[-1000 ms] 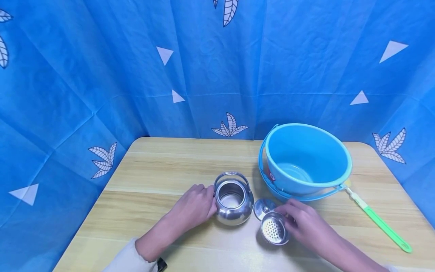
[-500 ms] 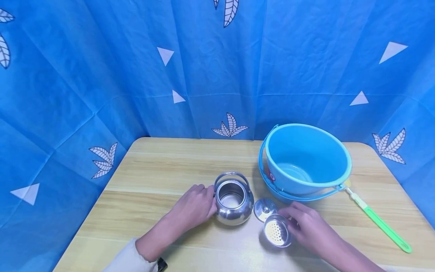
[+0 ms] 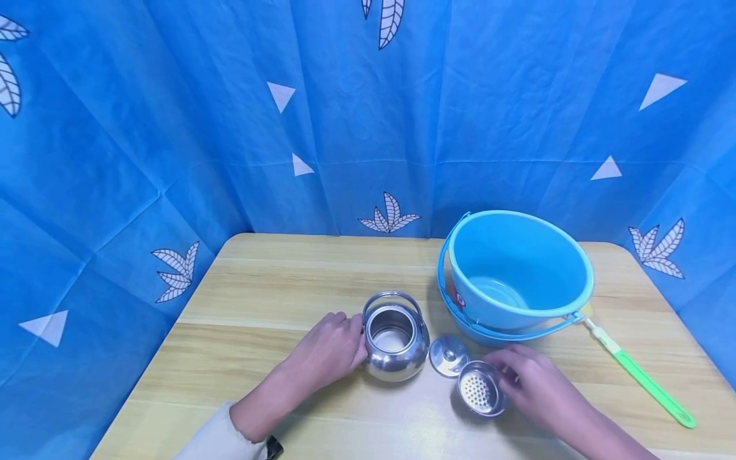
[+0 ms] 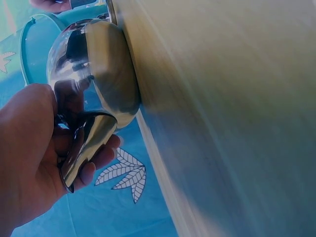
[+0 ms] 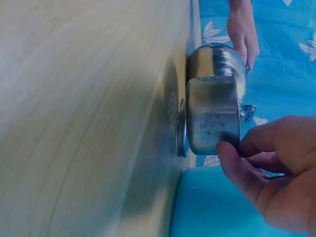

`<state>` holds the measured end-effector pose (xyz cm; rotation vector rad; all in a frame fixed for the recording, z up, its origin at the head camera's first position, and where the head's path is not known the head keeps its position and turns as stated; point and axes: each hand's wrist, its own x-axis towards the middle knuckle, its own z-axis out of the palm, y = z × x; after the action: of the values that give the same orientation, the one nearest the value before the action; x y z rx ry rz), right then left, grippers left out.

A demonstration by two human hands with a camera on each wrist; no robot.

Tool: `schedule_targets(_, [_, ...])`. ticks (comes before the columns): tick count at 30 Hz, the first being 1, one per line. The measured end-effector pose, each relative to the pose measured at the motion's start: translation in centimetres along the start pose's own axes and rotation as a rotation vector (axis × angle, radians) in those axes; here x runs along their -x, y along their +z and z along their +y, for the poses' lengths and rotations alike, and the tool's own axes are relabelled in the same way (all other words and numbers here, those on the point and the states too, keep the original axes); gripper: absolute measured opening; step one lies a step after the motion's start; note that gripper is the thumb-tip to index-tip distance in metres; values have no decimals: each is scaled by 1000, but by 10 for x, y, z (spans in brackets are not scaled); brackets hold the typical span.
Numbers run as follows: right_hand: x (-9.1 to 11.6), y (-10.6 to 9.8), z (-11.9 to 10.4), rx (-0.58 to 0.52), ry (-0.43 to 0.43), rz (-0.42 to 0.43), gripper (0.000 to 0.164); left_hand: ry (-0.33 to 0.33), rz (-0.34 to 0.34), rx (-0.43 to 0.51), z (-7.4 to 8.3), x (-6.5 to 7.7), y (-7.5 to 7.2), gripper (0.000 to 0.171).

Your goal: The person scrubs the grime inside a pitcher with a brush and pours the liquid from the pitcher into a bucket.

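A lidless steel teapot stands on the table, its mouth facing up and its hoop handle raised. My left hand grips the teapot's spout, fingers curled round it in the left wrist view. To the right, my right hand pinches the rim of a small steel strainer basket between thumb and fingers. Holes dot the basket's bottom and side in the right wrist view. Close over the tabletop, the basket stays upright; whether it touches the wood I cannot tell. The round teapot lid lies between teapot and basket.
A light-blue bucket with its handle lowered stands at the back right, close behind my right hand. Beside it lies a brush with a green handle. A blue patterned curtain hangs around the wooden table.
My right hand has moved a little to the right with the strainer basket, away from the teapot, uncovering more of the lid. The left hand and teapot have kept their place.
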<state>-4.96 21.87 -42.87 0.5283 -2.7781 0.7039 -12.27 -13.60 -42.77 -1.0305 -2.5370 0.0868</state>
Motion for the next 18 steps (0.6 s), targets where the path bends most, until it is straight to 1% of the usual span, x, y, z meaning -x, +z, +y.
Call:
schedule_targets(5, [1,-4,3,8,87,-61,31,1,8,6,0,0,1,26])
schedule_targets(9, [1,-8,8,25,149,-94,30,-1,7,10,0,0,1,26])
schedule_targets(18, [1,-12,19,-7,198,-112,29,1,8,9,0,0,0,24])
